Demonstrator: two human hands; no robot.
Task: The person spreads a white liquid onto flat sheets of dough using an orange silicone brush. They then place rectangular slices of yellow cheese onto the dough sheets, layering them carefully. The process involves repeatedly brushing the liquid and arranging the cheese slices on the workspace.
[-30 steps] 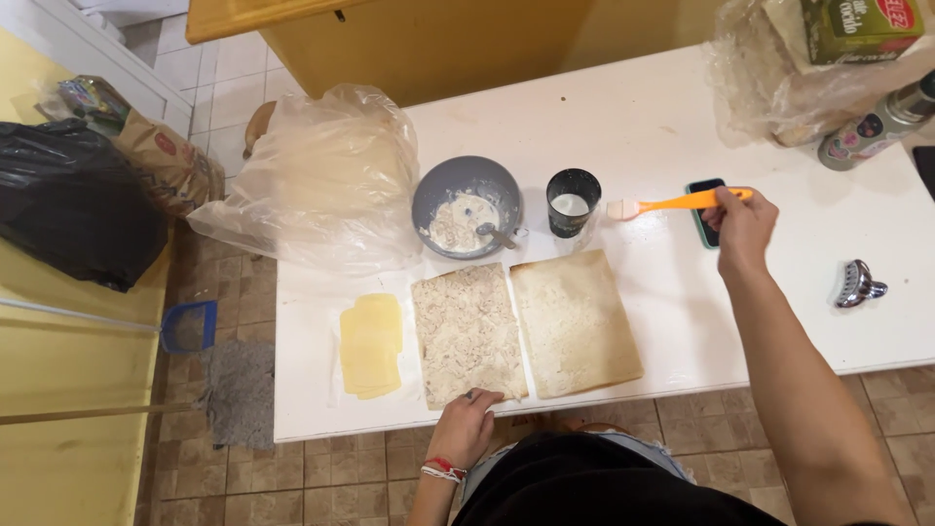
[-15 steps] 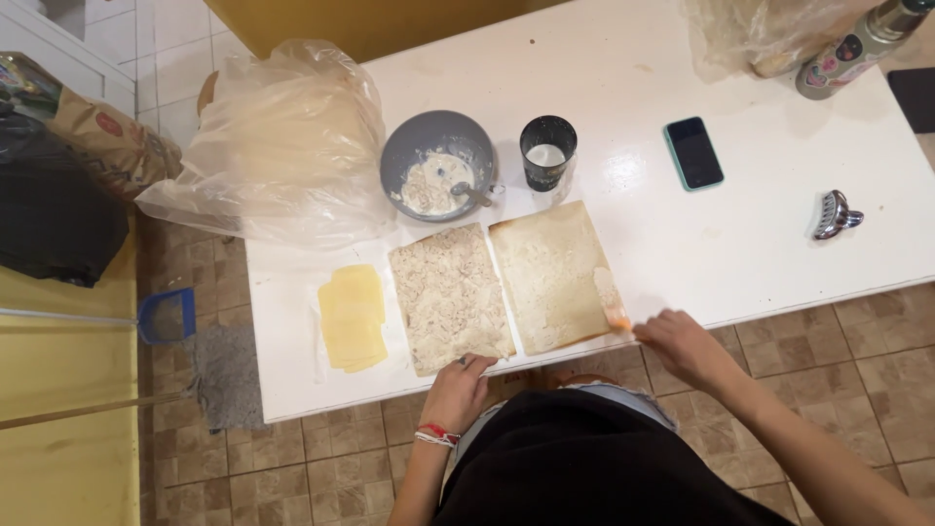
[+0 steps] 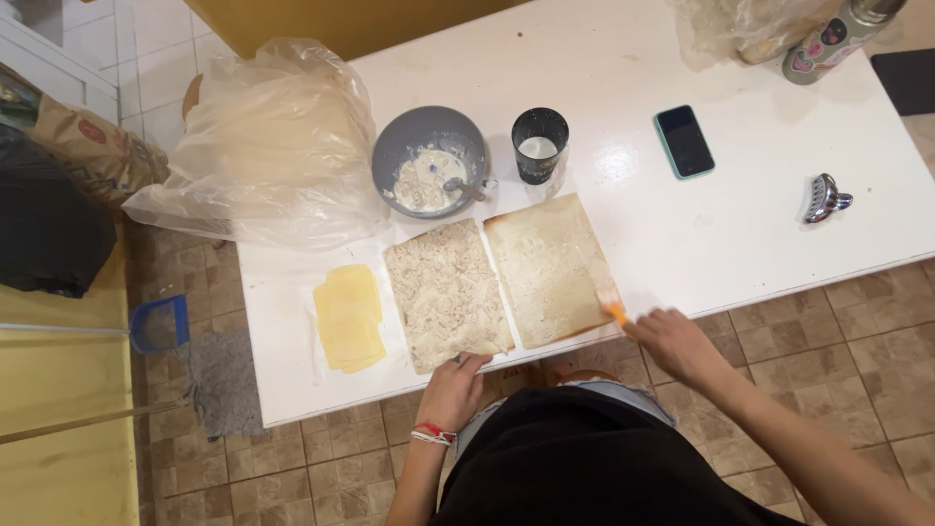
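Since a second ago the right hand (image 3: 682, 343) has come away from the far side of the counter (image 3: 740, 244), beside the phone (image 3: 684, 140), and now sits at the near edge with the orange-handled brush (image 3: 612, 306). Its grip is closed round the handle, and the pale bristles lie on the near right corner of the plain flat bread sheet (image 3: 547, 269). That sheet lies at the front of the counter, right in front of the person, its left edge just beside a second bread sheet (image 3: 446, 294) that is covered with a pale, crumbly spread.

At the near edge of the spread-covered sheet rests the left hand (image 3: 454, 390), fingertips on the bread and fingers bent; it presses rather than clasps anything, and a red-and-white band circles the wrist.

Left of both sheets lies a stack of yellow cheese slices (image 3: 349, 318) on a white wrapper. Behind the sheets stand a grey bowl (image 3: 429, 160) of white mixture with a utensil in it and a dark cup (image 3: 540, 144) holding white liquid. A large clear plastic bag (image 3: 263, 146) sprawls over the far left corner. Well to the right sit the phone and a small metal clip (image 3: 824, 199). A bottle (image 3: 834, 37) lies at the far right corner.
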